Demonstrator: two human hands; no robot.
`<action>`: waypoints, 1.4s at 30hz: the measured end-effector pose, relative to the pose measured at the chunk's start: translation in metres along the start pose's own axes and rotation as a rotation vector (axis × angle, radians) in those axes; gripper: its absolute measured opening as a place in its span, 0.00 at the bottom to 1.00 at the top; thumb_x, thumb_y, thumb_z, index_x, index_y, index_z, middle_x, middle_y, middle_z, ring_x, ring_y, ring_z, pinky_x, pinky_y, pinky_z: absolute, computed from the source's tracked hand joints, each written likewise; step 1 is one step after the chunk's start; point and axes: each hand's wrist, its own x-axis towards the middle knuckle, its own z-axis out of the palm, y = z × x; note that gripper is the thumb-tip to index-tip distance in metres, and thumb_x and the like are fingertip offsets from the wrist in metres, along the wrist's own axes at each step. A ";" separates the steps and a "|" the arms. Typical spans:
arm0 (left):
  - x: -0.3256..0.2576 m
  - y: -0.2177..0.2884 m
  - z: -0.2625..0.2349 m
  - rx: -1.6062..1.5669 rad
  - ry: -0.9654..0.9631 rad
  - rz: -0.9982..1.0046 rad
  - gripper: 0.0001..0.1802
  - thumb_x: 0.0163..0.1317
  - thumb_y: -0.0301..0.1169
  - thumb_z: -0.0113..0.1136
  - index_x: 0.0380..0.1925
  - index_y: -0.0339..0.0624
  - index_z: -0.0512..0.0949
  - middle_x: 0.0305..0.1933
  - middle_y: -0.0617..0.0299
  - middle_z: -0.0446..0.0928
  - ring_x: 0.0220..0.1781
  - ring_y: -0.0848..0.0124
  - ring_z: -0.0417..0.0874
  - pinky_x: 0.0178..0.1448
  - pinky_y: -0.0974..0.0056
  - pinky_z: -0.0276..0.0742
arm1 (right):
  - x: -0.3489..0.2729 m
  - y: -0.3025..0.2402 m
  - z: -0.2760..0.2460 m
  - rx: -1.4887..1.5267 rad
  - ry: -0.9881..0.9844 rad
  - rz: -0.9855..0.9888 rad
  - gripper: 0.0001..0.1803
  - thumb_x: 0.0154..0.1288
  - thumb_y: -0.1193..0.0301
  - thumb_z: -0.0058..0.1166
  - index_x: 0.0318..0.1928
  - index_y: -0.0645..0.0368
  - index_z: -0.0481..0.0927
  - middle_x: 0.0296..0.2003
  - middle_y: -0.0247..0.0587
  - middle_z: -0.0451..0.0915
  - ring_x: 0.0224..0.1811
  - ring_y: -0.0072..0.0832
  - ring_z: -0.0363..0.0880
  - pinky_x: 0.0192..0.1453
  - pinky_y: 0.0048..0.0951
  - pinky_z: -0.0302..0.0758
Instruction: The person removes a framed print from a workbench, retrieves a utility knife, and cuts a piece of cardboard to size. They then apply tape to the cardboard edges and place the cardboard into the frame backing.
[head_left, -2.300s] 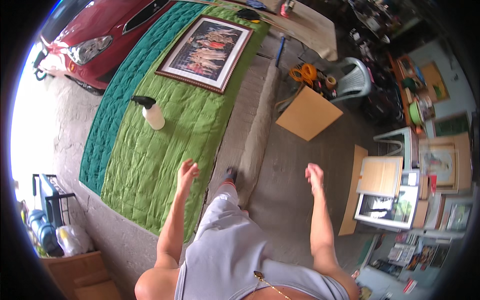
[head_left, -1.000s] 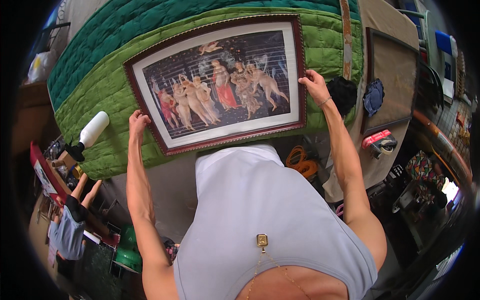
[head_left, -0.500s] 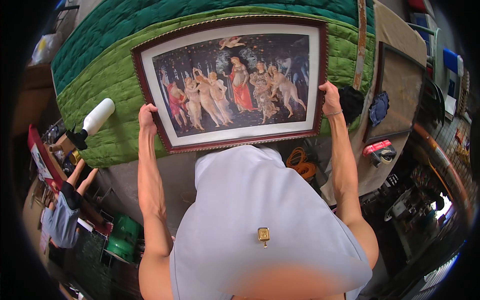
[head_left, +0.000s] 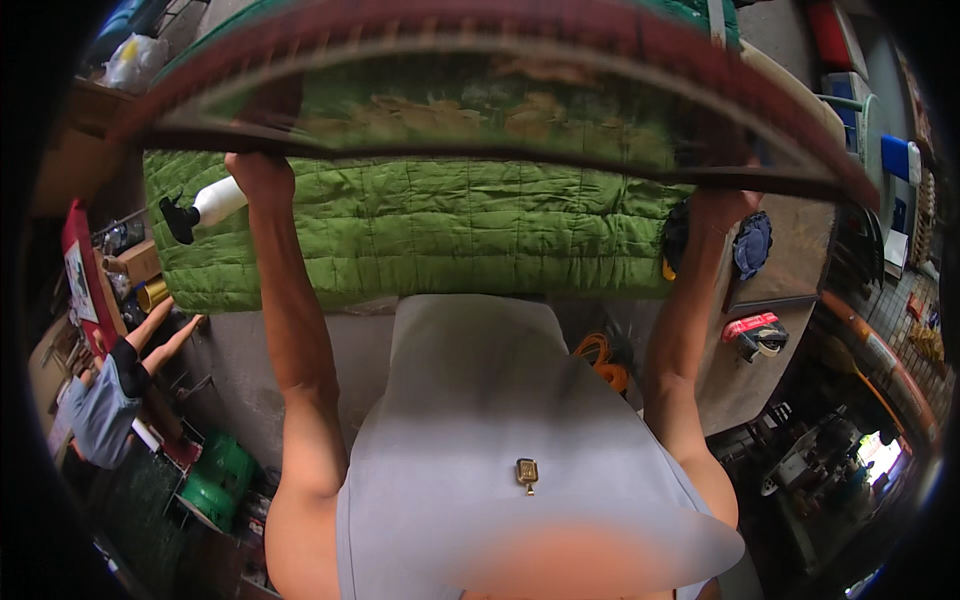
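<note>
Both arms reach up and forward, and each hand is clamped on a lower corner of a large framed picture (head_left: 480,110) with a dark red-brown frame, now tilted so steeply that its face shows only as a blurred green and gold band across the top of the view. The left hand (head_left: 258,172) grips the frame's left end, the right hand (head_left: 722,205) its right end. Below both hands lies a green quilted blanket (head_left: 420,235), its near edge hanging over a grey surface. Just left of the left hand a white spray bottle (head_left: 205,205) with a black nozzle lies on the blanket. Right of the right hand is a blue cloth (head_left: 752,245); below it sits a red and black tool (head_left: 755,333) (small, partly blurred). Far left, a red upright sign (head_left: 82,275) stands beside another person (head_left: 120,385).
</note>
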 end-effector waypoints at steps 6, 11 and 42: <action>-0.027 0.010 0.021 -0.818 -0.327 0.231 0.24 0.76 0.42 0.31 0.33 0.42 0.75 0.39 0.58 0.73 0.59 0.62 0.66 0.76 0.51 0.50 | 0.006 0.026 -0.012 0.168 -0.623 -0.254 0.11 0.66 0.70 0.54 0.48 0.53 0.76 0.48 0.47 0.76 0.66 0.45 0.64 0.71 0.58 0.59; -0.028 -0.016 0.016 -0.694 -0.596 0.518 0.14 0.72 0.34 0.40 0.48 0.46 0.76 0.43 0.56 0.74 0.68 0.58 0.61 0.78 0.47 0.46 | -0.024 0.028 -0.034 0.121 -0.868 -0.135 0.19 0.60 0.76 0.56 0.53 0.53 0.75 0.52 0.49 0.75 0.64 0.40 0.68 0.72 0.47 0.62; -0.065 -0.087 0.003 1.586 -0.369 -0.052 0.37 0.54 0.37 0.65 0.67 0.59 0.67 0.73 0.55 0.61 0.71 0.51 0.65 0.70 0.42 0.61 | -0.029 0.084 -0.029 -1.912 -0.511 0.100 0.39 0.52 0.77 0.61 0.68 0.56 0.66 0.65 0.56 0.66 0.67 0.49 0.67 0.66 0.44 0.68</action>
